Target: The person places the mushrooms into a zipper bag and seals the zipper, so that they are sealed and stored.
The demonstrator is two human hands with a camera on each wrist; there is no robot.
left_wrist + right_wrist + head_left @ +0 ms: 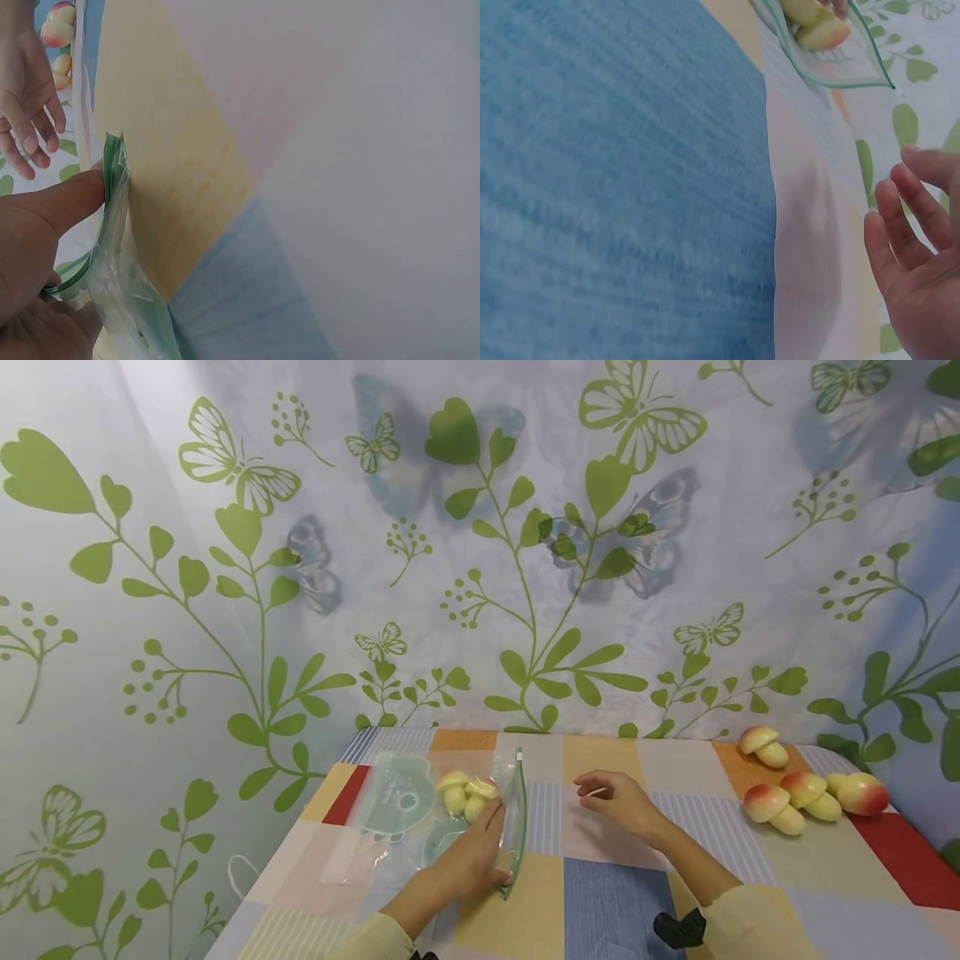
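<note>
Far left: one thin white loop (231, 870) beside the counter (543, 881). Counter is patchwork, plain and striped squares.

Next, one plastic bag (420, 814), clear and flexible, with pale green printed shapes and a green zip strip (525, 806) along its right edge. Mouth parted, seen best in the right wrist view. Two mushrooms (454, 783) inside, smooth, yellow with reddish rounded caps and stubby stems, pressed together near the mouth.

Left hand (468, 856) is on the bag: thumb against the zip strip at the near end, fingers reaching over the bag toward the two mushrooms, which lie just past the fingertips. It holds the bag's edge.

Right hand (618, 810) hovers right of the bag, well apart from it, fingers loosely bent and spread, no grip on the bag. One black wrist piece (678, 931) below its sleeve (750, 922).

Far right: four mushrooms (765, 803), same smooth type; three clustered in a row, one just behind, all well apart from the right hand.

Behind: one curtain (420, 677), green leaves and butterflies.
</note>
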